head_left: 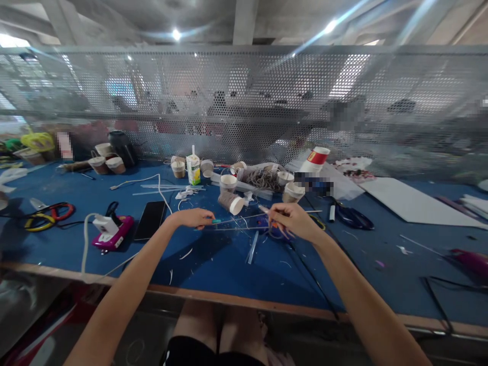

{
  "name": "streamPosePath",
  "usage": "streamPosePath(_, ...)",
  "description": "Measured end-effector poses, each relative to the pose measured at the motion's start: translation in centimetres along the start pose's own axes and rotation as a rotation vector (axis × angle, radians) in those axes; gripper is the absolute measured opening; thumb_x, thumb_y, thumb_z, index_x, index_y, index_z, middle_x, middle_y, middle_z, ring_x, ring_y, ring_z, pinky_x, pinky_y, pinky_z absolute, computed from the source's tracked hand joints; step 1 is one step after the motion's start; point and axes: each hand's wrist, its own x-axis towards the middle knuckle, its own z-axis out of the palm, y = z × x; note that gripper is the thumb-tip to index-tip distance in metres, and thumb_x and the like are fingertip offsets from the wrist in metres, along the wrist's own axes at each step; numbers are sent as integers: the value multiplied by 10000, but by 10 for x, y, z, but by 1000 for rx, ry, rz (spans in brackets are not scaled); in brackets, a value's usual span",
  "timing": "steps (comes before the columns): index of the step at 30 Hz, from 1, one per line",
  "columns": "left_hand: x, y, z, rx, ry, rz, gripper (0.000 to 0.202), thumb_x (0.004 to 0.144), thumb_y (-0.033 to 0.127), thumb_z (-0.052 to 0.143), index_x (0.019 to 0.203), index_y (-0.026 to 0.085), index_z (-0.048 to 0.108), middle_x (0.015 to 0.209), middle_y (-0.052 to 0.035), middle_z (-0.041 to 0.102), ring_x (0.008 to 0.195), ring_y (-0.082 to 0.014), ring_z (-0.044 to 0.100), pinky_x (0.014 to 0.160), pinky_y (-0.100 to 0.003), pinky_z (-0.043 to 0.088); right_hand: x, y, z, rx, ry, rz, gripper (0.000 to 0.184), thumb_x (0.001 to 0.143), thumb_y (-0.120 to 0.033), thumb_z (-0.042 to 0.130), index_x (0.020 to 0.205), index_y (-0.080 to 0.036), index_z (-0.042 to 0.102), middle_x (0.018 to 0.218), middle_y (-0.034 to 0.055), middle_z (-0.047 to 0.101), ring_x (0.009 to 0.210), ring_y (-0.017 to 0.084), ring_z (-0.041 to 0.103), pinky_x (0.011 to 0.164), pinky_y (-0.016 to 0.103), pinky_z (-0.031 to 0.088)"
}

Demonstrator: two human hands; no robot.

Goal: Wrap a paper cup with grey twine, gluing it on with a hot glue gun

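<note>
Head camera view: thin strands (244, 228) stretch over the blue table (213, 269) between the left hand (202, 219) and right hand (280, 221), each pinching an end. Beyond them, a brown-sleeved cup (227, 200) lies tipped, contents indiscernible, near a drink carton (194, 171) holding a straw (193, 150). Scrap-strewn surface reaches the brown front edge (229, 300); a perforated screen (213, 107) bounds the rear.

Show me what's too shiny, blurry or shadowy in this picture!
Head view: ceiling lights flare into streaks; head view: it's hazy behind the holed metal screen, and a patch there is pixelated; head view: a soft shadow darkens the blue tabletop below the left hand.
</note>
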Motion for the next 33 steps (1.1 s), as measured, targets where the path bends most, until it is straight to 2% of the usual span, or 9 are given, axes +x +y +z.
streamPosePath(3, -5, -3, -5, 55, 9, -131, 366, 842, 404, 440, 1131, 211, 555, 612, 25, 551, 536, -125, 488, 554, -219, 370, -5, -4, -7, 4, 82, 0, 413, 766, -564, 573, 633, -173, 564, 377, -39, 498, 286, 76, 406, 341, 201, 303)
streamPosePath(8, -20, -13, -16, 167, 209, -346, 295, 799, 368, 458, 951, 165, 608, 699, -41, 627, 609, -170, 558, 587, -251, 387, -12, -14, -10, -81, 232, -69, 431, 776, -583, 566, 639, -175, 585, 383, -27, 512, 294, 94, 449, 349, 211, 335)
streamPosePath(14, -41, -31, -34, 238, 326, -491, 284, 786, 362, 437, 731, 139, 604, 595, -75, 581, 614, -210, 546, 644, -305, 374, -15, -8, -21, -105, 99, 66, 559, 778, -650, 515, 477, -212, 340, 303, -63, 370, 234, 66, 361, 314, 199, 270)
streamPosePath(18, -44, -31, -40, 148, 303, -367, 319, 819, 410, 406, 855, 152, 590, 664, -53, 607, 637, -184, 546, 649, -278, 386, -23, 5, -27, -200, -264, 251, 552, 750, -683, 527, 514, -193, 434, 342, -52, 415, 262, 63, 366, 336, 196, 287)
streamPosePath(21, -39, -15, -36, 52, 233, -182, 340, 845, 438, 387, 999, 184, 553, 677, -9, 597, 636, -150, 536, 657, -248, 403, -28, 11, -18, -345, -468, 405, 500, 727, -671, 573, 720, -172, 554, 376, -46, 466, 285, 98, 405, 348, 215, 294)
streamPosePath(26, -23, 38, -16, 10, 49, 69, 331, 852, 365, 392, 1097, 173, 506, 677, -10, 600, 616, -145, 532, 584, -246, 383, -26, -5, 26, -349, -216, 188, 655, 695, -592, 685, 1130, -142, 491, 491, -66, 488, 419, 120, 477, 392, 212, 278)
streamPosePath(29, -16, 65, -5, 48, 1, 148, 348, 851, 325, 382, 1154, 170, 455, 732, -22, 635, 665, -156, 562, 596, -249, 389, -21, -14, 62, -77, -277, 167, 808, 706, -570, 690, 1309, -164, 338, 514, -94, 508, 362, 95, 451, 352, 194, 290)
streamPosePath(31, -14, 75, 0, 73, 5, 149, 348, 851, 323, 373, 1152, 159, 435, 789, -43, 650, 685, -161, 568, 591, -251, 389, -15, -13, 82, 47, -295, 158, 660, 712, -535, 694, 1190, -158, 438, 481, -102, 492, 321, 87, 423, 323, 195, 292)
streamPosePath(33, -14, 77, 2, 69, 29, 140, 355, 857, 321, 360, 1161, 145, 407, 819, -59, 651, 697, -164, 567, 600, -257, 396, -9, -8, 96, 118, -243, 181, 350, 782, -484, 625, 897, -165, 540, 415, -98, 441, 309, 85, 421, 330, 194, 321)
